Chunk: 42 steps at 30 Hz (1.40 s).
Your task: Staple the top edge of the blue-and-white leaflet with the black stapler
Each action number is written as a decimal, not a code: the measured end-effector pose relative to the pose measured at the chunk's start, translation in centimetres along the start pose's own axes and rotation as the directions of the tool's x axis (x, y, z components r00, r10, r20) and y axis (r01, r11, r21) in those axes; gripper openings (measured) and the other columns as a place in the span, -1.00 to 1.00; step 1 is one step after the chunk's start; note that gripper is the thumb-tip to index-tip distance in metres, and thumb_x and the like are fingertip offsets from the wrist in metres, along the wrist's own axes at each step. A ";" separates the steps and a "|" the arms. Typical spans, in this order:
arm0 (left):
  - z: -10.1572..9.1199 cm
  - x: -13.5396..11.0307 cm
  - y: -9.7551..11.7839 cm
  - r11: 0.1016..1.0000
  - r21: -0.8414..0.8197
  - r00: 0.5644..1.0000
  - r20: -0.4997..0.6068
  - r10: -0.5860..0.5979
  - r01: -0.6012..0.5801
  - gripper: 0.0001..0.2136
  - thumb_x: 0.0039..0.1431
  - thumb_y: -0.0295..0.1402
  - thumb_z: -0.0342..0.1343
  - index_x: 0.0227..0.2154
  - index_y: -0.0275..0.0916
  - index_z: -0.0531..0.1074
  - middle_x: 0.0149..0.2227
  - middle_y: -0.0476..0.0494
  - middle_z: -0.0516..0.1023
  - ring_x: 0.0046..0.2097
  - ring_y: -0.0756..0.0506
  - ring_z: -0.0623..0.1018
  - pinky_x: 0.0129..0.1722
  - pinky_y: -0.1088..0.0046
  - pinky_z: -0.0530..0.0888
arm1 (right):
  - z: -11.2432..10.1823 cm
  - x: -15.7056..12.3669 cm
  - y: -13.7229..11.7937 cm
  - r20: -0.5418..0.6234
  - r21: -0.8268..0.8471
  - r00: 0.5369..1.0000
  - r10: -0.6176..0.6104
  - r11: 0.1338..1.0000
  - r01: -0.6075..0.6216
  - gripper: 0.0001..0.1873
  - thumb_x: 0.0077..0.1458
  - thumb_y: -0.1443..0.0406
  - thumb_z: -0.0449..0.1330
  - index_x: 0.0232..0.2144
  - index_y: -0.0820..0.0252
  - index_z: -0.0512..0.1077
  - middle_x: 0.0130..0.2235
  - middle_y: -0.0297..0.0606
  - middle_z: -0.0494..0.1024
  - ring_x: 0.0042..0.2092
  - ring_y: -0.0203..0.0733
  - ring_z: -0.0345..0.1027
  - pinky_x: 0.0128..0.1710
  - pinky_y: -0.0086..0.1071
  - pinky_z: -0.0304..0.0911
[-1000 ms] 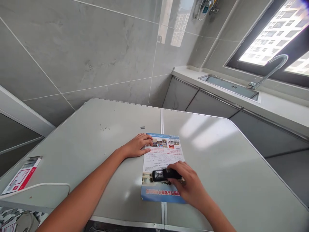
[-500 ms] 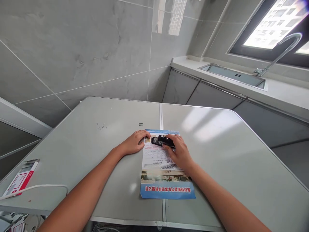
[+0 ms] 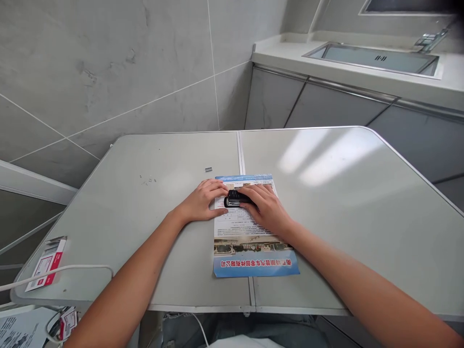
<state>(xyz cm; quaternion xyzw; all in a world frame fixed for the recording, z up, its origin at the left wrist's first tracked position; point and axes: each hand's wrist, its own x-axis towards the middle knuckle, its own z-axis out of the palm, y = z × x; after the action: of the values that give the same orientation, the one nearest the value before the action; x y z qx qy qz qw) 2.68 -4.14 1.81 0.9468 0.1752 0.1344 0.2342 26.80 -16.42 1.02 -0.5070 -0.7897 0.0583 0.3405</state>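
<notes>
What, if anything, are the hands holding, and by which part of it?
The right hand grips the black stapler by its right end; the left hand lies at the left edge of the paper sheet.

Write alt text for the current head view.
A person's right hand holds a black stapler over a printed flyer; the left hand lies across the flyer's left edge. Farther back on the pale table are staple strips.
</notes>
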 end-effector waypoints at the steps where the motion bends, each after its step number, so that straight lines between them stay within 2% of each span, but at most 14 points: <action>1: 0.1 0.0 0.0 1.000 0.007 1.000 -0.001 -0.003 0.003 -0.66 0.25 -0.11 0.26 -0.01 -0.16 0.51 0.15 -0.22 0.52 0.31 -0.33 0.36 0.32 0.02 0.24 | -0.1 0.0 -0.1 -0.006 0.009 1.000 0.001 1.000 -0.001 -0.67 0.41 0.29 0.12 0.18 0.08 0.34 0.07 -0.10 0.58 0.06 0.05 0.42 0.04 -0.07 0.26; 3: 0.1 0.1 0.1 1.000 0.027 1.000 -0.003 -0.010 0.011 -0.68 0.28 -0.09 0.23 -0.02 -0.16 0.51 0.14 -0.22 0.52 0.28 -0.31 0.38 0.29 0.04 0.25 | -0.5 0.0 -0.2 -0.067 0.023 0.998 0.002 1.000 -0.001 -0.67 0.37 0.26 0.18 0.15 0.08 0.37 0.05 -0.09 0.58 0.04 0.05 0.41 0.03 -0.06 0.29; 5: 0.1 0.1 0.1 0.999 0.052 1.000 -0.002 -0.016 0.016 -0.70 0.30 -0.09 0.21 -0.04 -0.16 0.51 0.12 -0.22 0.52 0.21 -0.30 0.41 0.24 0.06 0.28 | -1.0 0.0 -0.2 -0.184 0.033 0.983 0.008 0.999 -0.002 -0.75 0.35 0.25 0.20 0.05 0.10 0.45 -0.03 -0.09 0.58 -0.03 0.03 0.42 -0.02 -0.08 0.32; 7: 0.2 0.1 0.1 0.997 0.068 1.000 0.003 -0.025 0.025 -0.70 0.30 -0.08 0.21 -0.06 -0.16 0.51 0.08 -0.22 0.52 0.12 -0.28 0.44 0.16 0.10 0.31 | -1.7 -0.2 0.2 -0.295 0.055 0.955 0.028 0.998 -0.012 -0.83 0.38 0.28 0.13 -0.09 0.13 0.51 -0.17 -0.11 0.58 -0.14 -0.04 0.43 -0.11 -0.15 0.33; 9: 0.2 0.1 0.0 0.998 0.049 0.999 0.004 -0.042 0.041 -0.70 0.30 -0.07 0.21 -0.08 -0.17 0.50 0.01 -0.21 0.52 0.04 -0.24 0.46 0.09 0.17 0.34 | -2.5 -0.3 1.0 -0.344 0.080 0.938 0.048 0.997 -0.022 -0.75 0.40 0.32 0.06 -0.25 0.15 0.55 -0.37 -0.21 0.52 -0.32 -0.16 0.39 -0.30 -0.26 0.28; 10: 0.3 0.1 -0.1 0.998 0.027 0.998 0.010 -0.056 0.055 -0.71 0.30 -0.07 0.21 -0.10 -0.17 0.49 -0.04 -0.19 0.51 -0.02 -0.21 0.47 0.05 0.21 0.35 | -3.0 -0.4 1.5 -0.325 0.091 0.945 0.039 0.996 -0.009 -0.70 0.40 0.33 0.06 -0.33 0.15 0.54 -0.46 -0.27 0.45 -0.42 -0.22 0.32 -0.39 -0.31 0.21; 12: 0.3 0.2 -0.3 0.995 -0.024 0.995 0.036 -0.091 0.092 -0.72 0.30 -0.07 0.21 -0.14 -0.18 0.47 -0.15 -0.11 0.49 -0.14 -0.14 0.47 -0.03 0.28 0.35 | -4.0 -0.5 2.6 -0.213 0.122 0.976 -0.035 0.991 0.062 -0.66 0.39 0.32 0.10 -0.44 0.15 0.52 -0.58 -0.38 0.30 -0.54 -0.31 0.14 -0.51 -0.35 0.07; 15: 0.4 0.4 -0.4 0.987 -0.078 0.988 0.076 -0.135 0.141 -0.71 0.29 -0.05 0.23 -0.22 -0.19 0.44 -0.32 0.01 0.41 -0.28 -0.07 0.42 -0.11 0.34 0.31 | -5.2 -0.6 4.1 -0.053 0.223 0.989 -0.136 0.964 0.145 -0.63 0.36 0.30 0.13 -0.53 0.15 0.46 -0.59 -0.40 0.27 -0.57 -0.36 0.07 -0.55 -0.37 0.01; 20: 0.3 0.6 -0.4 0.976 -0.137 0.985 0.077 -0.157 0.167 -0.72 0.25 -0.08 0.25 -0.27 -0.20 0.43 -0.40 0.07 0.32 -0.33 -0.03 0.36 -0.13 0.39 0.28 | -5.8 -0.7 5.3 0.016 0.351 0.996 -0.087 0.933 0.076 -0.45 0.38 0.20 0.11 -0.68 0.12 0.20 -0.62 -0.43 0.07 -0.57 -0.34 -0.06 -0.54 -0.34 0.02; 24: 0.3 0.6 -0.3 0.974 -0.153 0.985 0.076 -0.157 0.167 -0.73 0.25 -0.09 0.24 -0.28 -0.20 0.43 -0.43 0.08 0.30 -0.35 -0.03 0.34 -0.14 0.40 0.28 | -5.9 -0.6 5.6 0.065 0.349 0.998 -0.023 0.937 -0.001 -0.38 0.38 0.14 0.11 -0.71 0.11 0.07 -0.61 -0.44 -0.03 -0.54 -0.32 -0.18 -0.54 -0.32 -0.06; 31: 0.3 0.6 -0.3 0.972 -0.160 0.984 0.075 -0.160 0.170 -0.74 0.23 -0.10 0.24 -0.27 -0.20 0.45 -0.44 0.07 0.31 -0.35 -0.03 0.34 -0.15 0.40 0.30 | -6.1 -0.6 6.6 0.194 0.412 0.977 0.087 0.897 -0.162 -0.39 0.33 -0.05 0.12 -0.65 0.16 0.30 -0.62 -0.44 0.01 -0.53 -0.33 -0.16 -0.53 -0.33 -0.13; 35: 0.2 0.6 -0.3 0.968 -0.180 0.984 0.079 -0.162 0.174 -0.71 0.24 -0.07 0.25 -0.26 -0.21 0.46 -0.44 0.08 0.30 -0.35 -0.03 0.35 -0.14 0.40 0.30 | -5.9 -0.7 7.2 0.257 0.457 0.960 0.112 0.861 -0.222 -0.42 0.34 0.04 0.14 -0.67 0.19 0.30 -0.60 -0.43 0.02 -0.50 -0.35 -0.16 -0.50 -0.32 -0.16; 38: 0.0 0.6 -0.2 0.967 -0.178 0.981 0.087 -0.171 0.184 -0.71 0.24 -0.07 0.26 -0.25 -0.21 0.46 -0.43 0.09 0.30 -0.34 -0.02 0.37 -0.08 0.38 0.29 | -5.6 -0.8 7.5 0.268 0.476 0.956 0.115 0.847 -0.236 -0.42 0.34 0.14 0.15 -0.70 0.20 0.24 -0.58 -0.44 -0.01 -0.49 -0.36 -0.18 -0.48 -0.31 -0.20; 42: -0.1 0.6 -0.1 0.963 -0.172 0.977 0.103 -0.189 0.205 -0.73 0.24 -0.09 0.27 -0.23 -0.20 0.46 -0.40 0.08 0.36 -0.32 -0.03 0.40 -0.07 0.36 0.29 | -5.4 -0.9 7.8 0.277 0.470 0.953 0.119 0.849 -0.242 -0.45 0.33 0.17 0.15 -0.70 0.21 0.26 -0.57 -0.45 -0.05 -0.48 -0.36 -0.21 -0.47 -0.31 -0.24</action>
<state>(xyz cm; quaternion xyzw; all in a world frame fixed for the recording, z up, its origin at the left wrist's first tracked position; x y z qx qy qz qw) 3.12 -3.83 1.98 0.9041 0.2453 0.0852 0.3393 36.18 -14.80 1.30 -0.4633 -0.7311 0.3525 0.3557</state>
